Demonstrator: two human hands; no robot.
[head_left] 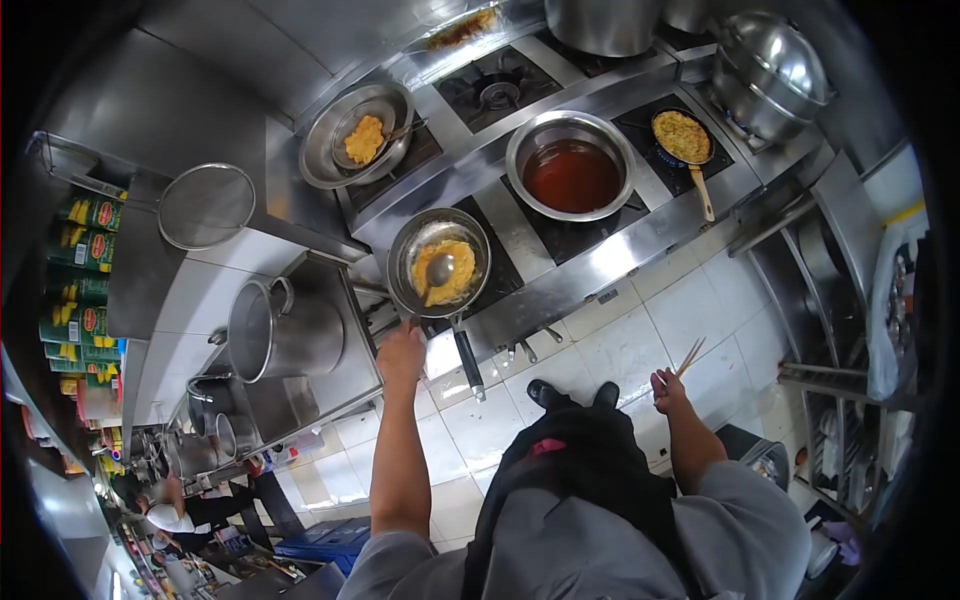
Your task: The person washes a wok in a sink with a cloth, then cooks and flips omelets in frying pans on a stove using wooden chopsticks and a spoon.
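Note:
My left hand [402,350] is closed at the near rim of a frying pan [398,285], on the handle of a metal ladle [440,268]. The ladle's bowl rests on yellow egg [462,262] spread in the pan. The pan's black handle [466,358] sticks out toward me, with no hand on it. Off to the right, over the floor, my right hand [669,391] grips a pair of chopsticks [690,358].
A wide pot of red-brown liquid [570,180] stands on the stove. Right of it, a small pan [690,160] holds an omelette-like round. Behind left, a metal bowl [318,140] holds more egg in a strainer. A tall pot [310,335] stands left. People [180,512] are at lower left.

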